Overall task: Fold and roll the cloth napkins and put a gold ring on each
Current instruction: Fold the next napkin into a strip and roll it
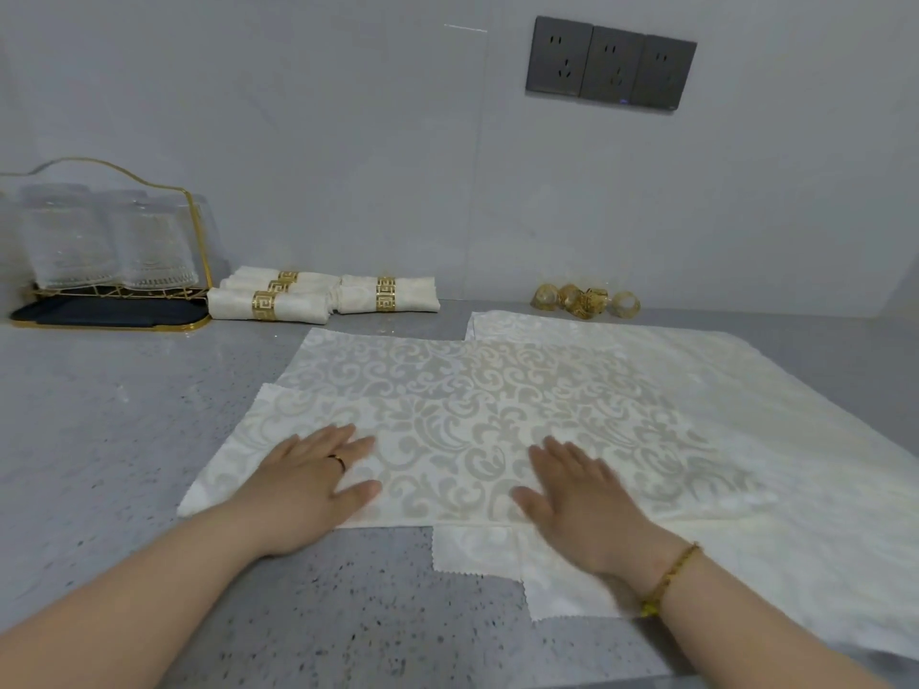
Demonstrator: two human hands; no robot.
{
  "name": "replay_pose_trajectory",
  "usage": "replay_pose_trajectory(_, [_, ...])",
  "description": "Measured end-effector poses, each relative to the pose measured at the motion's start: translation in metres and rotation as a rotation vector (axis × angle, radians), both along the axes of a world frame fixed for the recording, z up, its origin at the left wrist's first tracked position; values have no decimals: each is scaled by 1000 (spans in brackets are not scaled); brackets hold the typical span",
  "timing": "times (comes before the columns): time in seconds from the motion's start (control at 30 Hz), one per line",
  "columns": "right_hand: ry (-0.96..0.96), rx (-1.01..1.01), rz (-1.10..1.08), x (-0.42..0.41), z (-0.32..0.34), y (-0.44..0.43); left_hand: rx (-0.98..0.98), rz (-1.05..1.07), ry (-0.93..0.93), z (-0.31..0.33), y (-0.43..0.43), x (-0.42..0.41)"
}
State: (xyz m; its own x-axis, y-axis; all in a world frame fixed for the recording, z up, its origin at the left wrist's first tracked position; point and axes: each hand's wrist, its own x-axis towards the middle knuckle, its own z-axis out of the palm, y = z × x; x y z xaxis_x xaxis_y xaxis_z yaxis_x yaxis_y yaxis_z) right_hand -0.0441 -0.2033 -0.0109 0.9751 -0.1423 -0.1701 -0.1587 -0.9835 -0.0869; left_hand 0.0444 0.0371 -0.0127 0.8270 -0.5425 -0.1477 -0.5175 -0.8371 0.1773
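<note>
The left hand and right hand lie flat on the top napkin, grip spread, pinching nothing. It's a cream damask square with shiny scrolls, stacked on others on the speckled grey worktop. Ringed rolls sit back left, loose gold rings back right.

Both forearms reach forward, left hand and right hand lying flat, palms down, fingers straight.

Cream scroll-patterned napkin lies flat at near centre over spread napkins reaching right. Far left lie four ringed rolled napkins; loose gold rings cluster far right.
</note>
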Motion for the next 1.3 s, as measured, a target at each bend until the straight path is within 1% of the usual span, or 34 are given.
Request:
replay_pose_trajectory(0.1, [17,-8,-146,-9,3,-47,86,143,-22,2,26,8])
replay_pose_trajectory(0.2, [28,-37,-259,-21,6,-88,165,222,-7,2,46,10])
replay_pose_trajectory(0.33, [80,-42,-307,-24,13,-104,281,268,0,8,54,2])
replay_pose_trajectory(0.43, [34,-113,-302,-13,24,-101,340,265,-68,22,45,4])
replay_pose_trajectory(0.5, [-35,-94,-309,0,31,-99,270,229,-119,29,30,9])
replay_pose_trajectory(0.57, [-89,14,-309,19,36,-97,154,172,-128,30,8,16])
replay_pose_trajectory(0.63, [-107,97,-284,43,38,-96,60,130,-94,24,-16,26])
replay_pose_trajectory(0.77, [-100,134,-201,93,30,-93,-25,93,-27,6,-42,40])
replay_pose_trajectory(0.87, [-116,155,-183,129,28,-83,-36,58,-24,-3,-43,45])
replay_pose_trajectory(1.03, [-165,52,-137,194,36,-66,-16,43,-49,-8,-41,49])
replay_pose_trajectory(1.17, [-165,81,-117,231,28,-58,-53,23,-46,-9,-39,48])
replay_pose_trajectory(1.3, [-188,111,-83,249,21,-53,-21,34,-62,-15,-37,53])
